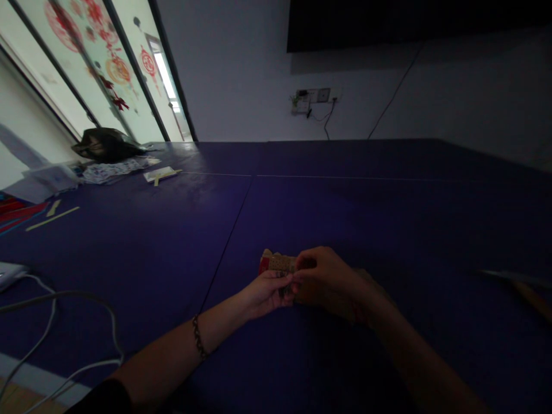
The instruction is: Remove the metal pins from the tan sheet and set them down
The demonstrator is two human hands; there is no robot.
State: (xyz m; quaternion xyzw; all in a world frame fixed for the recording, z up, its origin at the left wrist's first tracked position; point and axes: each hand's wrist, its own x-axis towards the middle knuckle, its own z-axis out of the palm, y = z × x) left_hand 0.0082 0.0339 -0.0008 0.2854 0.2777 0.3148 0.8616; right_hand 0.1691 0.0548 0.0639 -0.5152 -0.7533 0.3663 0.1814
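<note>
A brown, patterned piece with a red patch (276, 263) lies on the dark blue table (194, 230), partly covered by both hands; what it is cannot be made out. My left hand (268, 294), with a bracelet at the wrist, is closed at its near side, thumb and fingers pinching at its edge. Touching the left fingertips, my right hand (321, 269) has its thumb and index finger pressed together in a pinch. Whatever sits between the right fingertips is too small and dark to name. More brownish material shows under and behind the right wrist.
A bladed tool with a brown handle (532, 299) lies at the right. Cables (112, 322) and a white power strip (11, 275) are at the left. Farther back on the left are a black bag (107, 145), papers (112, 171) and a white pad (160, 174).
</note>
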